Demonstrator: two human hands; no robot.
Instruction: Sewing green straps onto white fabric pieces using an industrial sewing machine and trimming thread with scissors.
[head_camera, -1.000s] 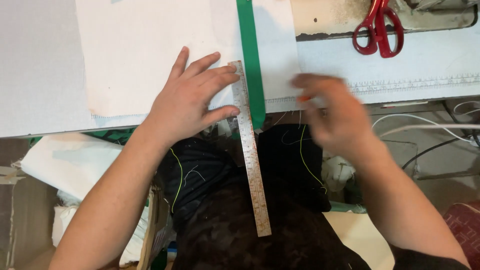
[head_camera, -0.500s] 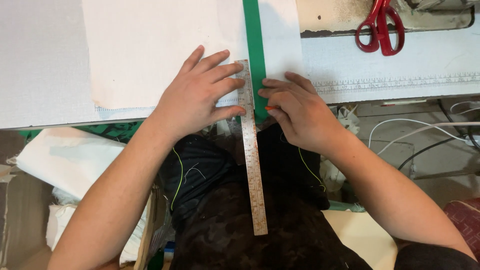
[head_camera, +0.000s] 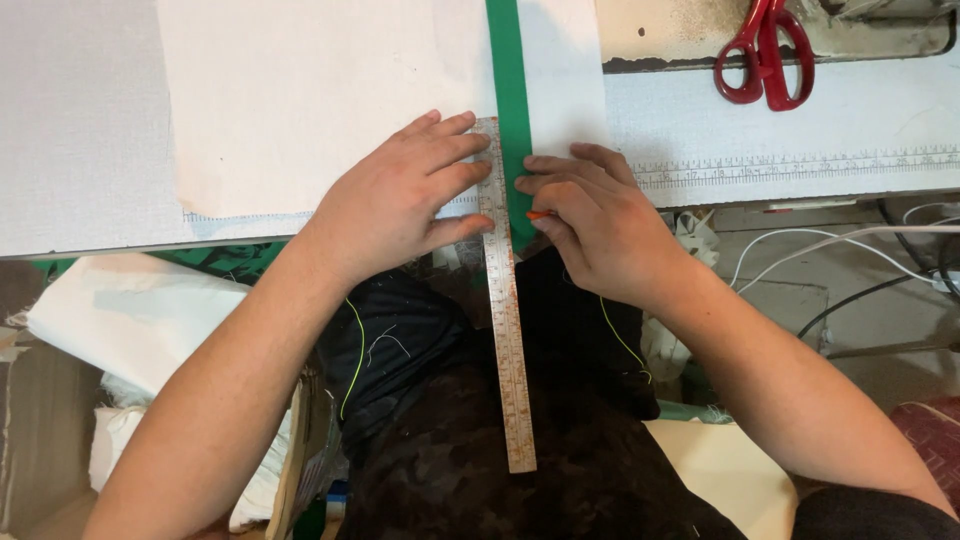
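- head view looks straight down at two bare hands on the near edge of a pale work surface (head_camera: 80, 150).
- left hand (head_camera: 395, 200) lies flat, fingers (head_camera: 455, 150) spread and open, pressing a long worn ruler (head_camera: 505, 330) down; nothing gripped.
- ruler runs away from the person: far end on the surface under the left fingertips, near end hanging off the edge over the dark lap.
- right hand (head_camera: 595, 225) sits just right of the ruler, fingers curled closed around a small orange marker (head_camera: 540, 214); only its tip shows.
- marker tip rests at the ruler's right edge, on a green fabric strip (head_camera: 510, 90).
- green strip lies straight up the surface, touching the ruler's right side.
- cream cloth panel (head_camera: 320, 100) lies flat left of the strip, partly under the left hand.
- red-handled scissors (head_camera: 765, 55) lie at the far right, well apart from both hands.
- printed measuring scale (head_camera: 800, 165) runs along the surface's edge right of the right hand.
- white fabric pile (head_camera: 130, 320) sits below the surface at lower left; cables (head_camera: 850, 250) hang at right.
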